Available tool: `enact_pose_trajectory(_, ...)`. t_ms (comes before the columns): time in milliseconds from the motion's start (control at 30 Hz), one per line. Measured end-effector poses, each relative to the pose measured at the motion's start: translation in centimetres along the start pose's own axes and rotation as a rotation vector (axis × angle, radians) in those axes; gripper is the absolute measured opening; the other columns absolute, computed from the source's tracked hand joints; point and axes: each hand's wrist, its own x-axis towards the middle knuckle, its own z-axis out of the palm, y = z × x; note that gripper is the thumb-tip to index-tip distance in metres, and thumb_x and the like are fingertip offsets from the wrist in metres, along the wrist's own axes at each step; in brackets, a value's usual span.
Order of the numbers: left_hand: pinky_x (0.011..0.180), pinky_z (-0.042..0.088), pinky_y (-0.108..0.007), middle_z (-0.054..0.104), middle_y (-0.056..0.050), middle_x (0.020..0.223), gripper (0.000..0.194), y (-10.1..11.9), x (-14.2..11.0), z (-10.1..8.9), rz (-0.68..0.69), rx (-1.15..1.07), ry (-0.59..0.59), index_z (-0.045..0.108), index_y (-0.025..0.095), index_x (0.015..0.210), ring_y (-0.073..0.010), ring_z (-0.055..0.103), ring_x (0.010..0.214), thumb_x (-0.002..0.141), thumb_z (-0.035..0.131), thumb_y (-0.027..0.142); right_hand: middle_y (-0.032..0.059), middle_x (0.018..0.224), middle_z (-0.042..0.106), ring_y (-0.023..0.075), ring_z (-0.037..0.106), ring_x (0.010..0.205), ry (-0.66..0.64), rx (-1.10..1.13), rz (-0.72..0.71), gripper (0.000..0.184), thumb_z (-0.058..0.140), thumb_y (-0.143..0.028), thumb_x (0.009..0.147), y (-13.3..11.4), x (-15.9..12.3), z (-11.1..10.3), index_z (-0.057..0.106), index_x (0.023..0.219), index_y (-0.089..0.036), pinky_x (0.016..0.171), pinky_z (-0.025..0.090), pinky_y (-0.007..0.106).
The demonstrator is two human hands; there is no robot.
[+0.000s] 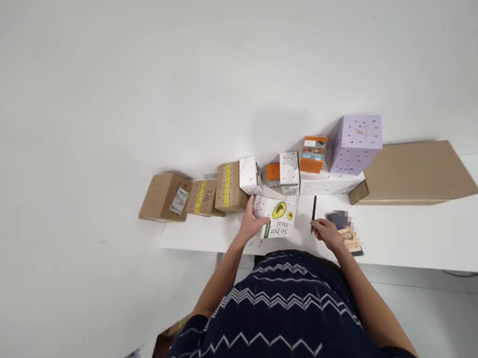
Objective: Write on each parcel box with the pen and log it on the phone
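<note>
A white box printed with an avocado and the words "Super Meal" [278,218] lies on the white table [421,232] in front of me. My left hand [252,223] grips its left side, fingers wrapped over the edge. My right hand [325,232] is closed on the lower end of a thin black pen [314,208], which points away from me just right of the box. A phone and a card [349,237] lie under and beside my right wrist.
Along the wall stands a row of boxes: three brown cartons [164,197] at the left, small white boxes [290,172], orange boxes [313,154], a lilac cube [356,143] on a flat white box, and a large flat brown carton [414,172] at the right.
</note>
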Motion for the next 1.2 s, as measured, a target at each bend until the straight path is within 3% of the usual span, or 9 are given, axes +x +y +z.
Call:
enact_pose_trajectory(167,0.110,0.026,-0.037,0.039,-0.007,0.144,0.095,1.6,-1.0,1.4,0.273,0.267,-0.074,0.040,0.023,0.138,-0.0336,0.026,0.136,0.052,0.079,0.009,-0.0032,0.051,0.053,0.0081,0.043,0.039,0.059,0.194,-0.054,0.019,0.061,-0.029,0.060,-1.8,-1.0,0.7,0.047,0.068,-0.020,0.037,0.029,0.021)
enact_pose_trajectory(333,0.111,0.022,-0.041,0.048,-0.011,0.135,0.084,1.6,-1.6,2.9,0.236,0.248,-0.139,0.053,0.021,0.126,-0.0380,0.024,0.135,0.049,0.082,0.008,0.0007,0.065,0.061,0.0108,0.053,0.045,0.086,0.191,-0.094,0.026,0.062,-0.036,0.065,-2.8,-1.5,1.2,0.052,0.082,-0.020,0.041,0.039,0.021)
enact_pose_trajectory(533,0.106,0.030,-0.036,0.051,-0.010,0.132,0.061,0.7,-1.0,0.2,0.282,0.205,0.048,0.054,0.023,0.123,-0.0295,0.036,0.130,0.067,0.076,0.031,0.0066,0.093,0.064,0.0144,0.063,0.067,0.010,0.102,-0.268,0.039,0.059,-0.057,0.074,-3.1,-1.2,2.0,0.055,0.086,-0.020,0.062,0.051,0.027)
enact_pose_trajectory(600,0.098,0.039,-0.036,0.052,-0.012,0.129,0.052,-0.6,-0.5,-1.6,0.153,0.173,0.198,0.053,0.023,0.122,-0.0285,0.045,0.123,0.076,0.065,0.047,0.0062,0.101,0.063,0.0156,0.064,0.076,-0.044,0.080,-0.292,0.040,0.057,-0.059,0.075,-3.3,-0.7,2.6,0.055,0.086,-0.021,0.067,0.051,0.027)
enact_pose_trajectory(667,0.083,0.047,-0.040,0.058,-0.016,0.116,0.062,-2.3,-0.1,-3.0,-0.158,0.137,0.217,0.049,0.022,0.122,-0.0302,0.057,0.106,0.077,0.053,0.064,0.0052,0.105,0.062,0.0161,0.062,0.084,-0.072,0.046,-0.287,0.038,0.055,-0.058,0.077,-3.6,0.0,3.5,0.056,0.088,-0.022,0.069,0.049,0.026)
enact_pose_trajectory(767,0.066,0.050,-0.043,0.062,-0.017,0.096,0.082,-5.0,-0.1,-3.9,-0.637,-0.010,0.003,0.042,0.018,0.126,-0.0308,0.065,0.082,0.071,0.041,0.079,0.0044,0.101,0.062,0.0158,0.060,0.085,-0.099,0.025,-0.158,0.036,0.053,-0.056,0.078,-4.1,1.0,5.0,0.056,0.087,-0.022,0.067,0.047,0.025)
enact_pose_trajectory(867,0.066,0.050,-0.043,0.064,-0.019,0.090,0.081,-6.4,-0.7,-3.1,-0.794,-0.259,-0.252,0.047,0.013,0.121,-0.0313,0.065,0.077,0.069,0.047,0.076,0.0022,0.090,0.061,0.0147,0.060,0.079,-0.153,0.083,-0.082,0.032,0.055,-0.053,0.077,-4.2,1.4,6.2,0.054,0.084,-0.022,0.066,0.046,0.024)
enact_pose_trajectory(1033,0.072,0.051,-0.036,0.065,-0.010,0.090,0.045,-6.5,-1.7,-0.7,-0.563,-0.603,-0.145,0.054,0.016,0.111,-0.0219,0.063,0.079,0.074,0.060,0.041,0.0014,0.090,0.060,0.0130,0.057,0.077,-0.136,0.229,-0.060,0.030,0.058,-0.050,0.073,-4.3,1.5,6.6,0.055,0.085,-0.023,0.065,0.046,0.021)
enact_pose_trajectory(1200,0.069,0.052,-0.034,0.063,-0.005,0.093,0.050,-7.8,-2.1,0.7,-0.366,-0.504,0.062,0.050,0.022,0.113,-0.0177,0.061,0.075,0.066,0.068,0.026,0.0011,0.076,0.058,0.0131,0.053,0.065,0.013,0.197,0.021,0.033,0.056,-0.052,0.071,-3.3,2.0,6.0,0.052,0.083,-0.021,0.057,0.045,0.023)
